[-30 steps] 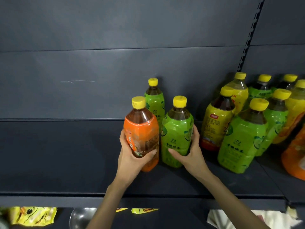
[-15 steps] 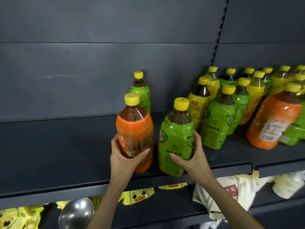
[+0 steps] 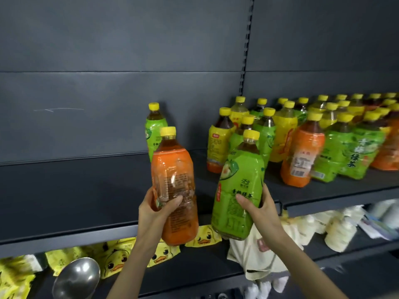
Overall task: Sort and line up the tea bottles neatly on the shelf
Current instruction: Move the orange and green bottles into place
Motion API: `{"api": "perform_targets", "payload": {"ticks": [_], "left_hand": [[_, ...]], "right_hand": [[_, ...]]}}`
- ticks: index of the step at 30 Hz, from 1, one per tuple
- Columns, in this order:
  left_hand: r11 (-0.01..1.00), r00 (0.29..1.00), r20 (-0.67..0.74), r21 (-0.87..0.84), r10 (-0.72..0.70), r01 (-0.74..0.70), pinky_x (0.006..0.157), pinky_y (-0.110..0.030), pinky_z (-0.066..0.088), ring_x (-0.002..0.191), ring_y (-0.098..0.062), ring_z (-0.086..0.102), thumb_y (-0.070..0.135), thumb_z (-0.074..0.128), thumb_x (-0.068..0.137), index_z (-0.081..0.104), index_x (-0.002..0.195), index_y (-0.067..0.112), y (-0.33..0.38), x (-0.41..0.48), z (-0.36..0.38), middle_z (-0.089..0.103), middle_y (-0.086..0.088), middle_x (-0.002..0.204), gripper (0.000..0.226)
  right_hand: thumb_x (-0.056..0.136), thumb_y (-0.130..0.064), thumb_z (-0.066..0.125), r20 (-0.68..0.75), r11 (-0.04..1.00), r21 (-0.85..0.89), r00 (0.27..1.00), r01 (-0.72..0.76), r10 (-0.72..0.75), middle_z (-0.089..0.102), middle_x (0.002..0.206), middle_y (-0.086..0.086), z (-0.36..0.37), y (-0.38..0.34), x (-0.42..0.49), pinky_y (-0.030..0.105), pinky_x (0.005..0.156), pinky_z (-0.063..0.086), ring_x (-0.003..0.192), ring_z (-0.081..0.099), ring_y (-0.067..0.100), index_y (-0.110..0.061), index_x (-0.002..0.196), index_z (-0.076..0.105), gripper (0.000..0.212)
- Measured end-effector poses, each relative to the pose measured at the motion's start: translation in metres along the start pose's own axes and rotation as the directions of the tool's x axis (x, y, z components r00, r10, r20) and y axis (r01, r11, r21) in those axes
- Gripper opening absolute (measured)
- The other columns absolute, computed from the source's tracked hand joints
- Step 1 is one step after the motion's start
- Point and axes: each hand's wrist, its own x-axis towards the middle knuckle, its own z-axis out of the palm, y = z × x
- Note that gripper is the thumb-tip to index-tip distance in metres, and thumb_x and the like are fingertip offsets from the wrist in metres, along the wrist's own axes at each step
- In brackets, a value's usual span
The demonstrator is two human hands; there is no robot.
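My left hand point(image 3: 156, 214) grips an orange-labelled tea bottle point(image 3: 173, 182) with a yellow cap, held in front of the dark shelf point(image 3: 75, 190), off its surface. My right hand point(image 3: 260, 209) grips a green-labelled tea bottle point(image 3: 238, 186), tilted a little to the right, also lifted clear of the shelf edge. One green bottle point(image 3: 154, 128) stands alone at the back of the shelf, behind the orange one. To the right, several green, yellow and orange tea bottles point(image 3: 313, 134) stand mixed together in a crowd.
A slotted upright point(image 3: 246, 61) divides the grey back panel. On the lower shelf lie yellow duck-print packets point(image 3: 116, 258), a steel ladle point(image 3: 75, 279), a cream cloth bag point(image 3: 259, 262) and pale packets point(image 3: 339, 229).
Both hands pulled their bottles off the shelf toward me and lifted them. The view swung right, bringing more of the crowded bottles into sight.
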Motion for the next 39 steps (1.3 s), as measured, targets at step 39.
{"api": "perform_targets", "payload": {"ticks": [39], "left_hand": [[0.986,0.898,0.427,-0.073,-0.102,0.146,0.061,-0.020,0.051,0.077,-0.012,0.070,0.047,0.077,0.033,0.061,0.107,0.019,-0.087,-0.051,0.476,0.074,0.006,0.086,0.081]], "right_hand": [[0.069,-0.029,0.079,-0.523,0.994,-0.092,0.853,-0.062,0.004,0.072,0.094,-0.008,-0.484,-0.032,-0.023,0.019,0.060,0.054,0.082,0.070,0.007,-0.024,0.119,0.054,0.056]]}}
